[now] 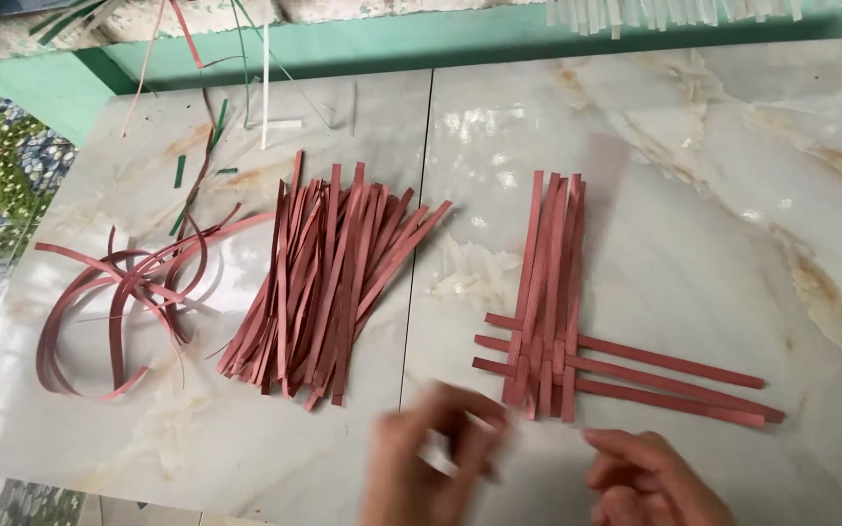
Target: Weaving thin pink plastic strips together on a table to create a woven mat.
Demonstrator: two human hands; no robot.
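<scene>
A: Weave point(548, 365) of reddish-brown strips, position?

B: Flat on the marble worktop point(713, 195), right of the seam. Upright strips bunched together, three cross strips laced through their lower ends and running off to the right.

A: Hands?

B: Left hand point(431, 458) just below the weave's lower left corner, blurred; fingers curled, cannot tell whether it grips anything. Right hand point(650, 477) below the cross strips, fingers loosely bent, nothing visibly held, not touching the weave.

A: Surroundings?

B: Loose pile of straight strips point(328, 282) left of the seam, fanned out. Further left, curled strips point(119, 292) in loops. Green and white scraps point(221, 127) near the far edge.
</scene>
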